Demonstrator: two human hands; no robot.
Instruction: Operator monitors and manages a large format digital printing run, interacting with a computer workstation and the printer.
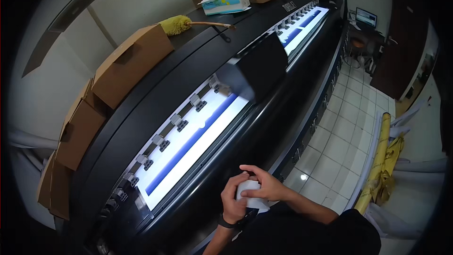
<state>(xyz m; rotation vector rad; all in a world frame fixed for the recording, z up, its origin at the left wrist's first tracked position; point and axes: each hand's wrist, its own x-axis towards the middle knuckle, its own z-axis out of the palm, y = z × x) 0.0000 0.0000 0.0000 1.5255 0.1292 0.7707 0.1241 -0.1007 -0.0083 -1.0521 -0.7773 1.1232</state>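
Note:
Close to my body, my left hand (232, 200) and my right hand (272, 188) are closed together around a crumpled piece of white tissue (257, 203). Its lower part sticks out below the right thumb. A dark band circles my left wrist. Beyond the hands stretches a large black wide-format printer (155, 89). White sheet media (177, 167) with a blue-violet printed band lies lit along its bed, under a row of grey pinch rollers (178, 122). The black print carriage (264, 63) sits across the bed, about midway; its left edge looks blurred. Neither hand touches the printer.
On the printer's top are cardboard boxes (132, 63), a yellow duster (177, 25) and a tissue pack (226, 4). White floor tiles (337, 123) run along the right, beside rolls in yellow wrapping (377, 170). A desk monitor (366, 17) stands at the far end.

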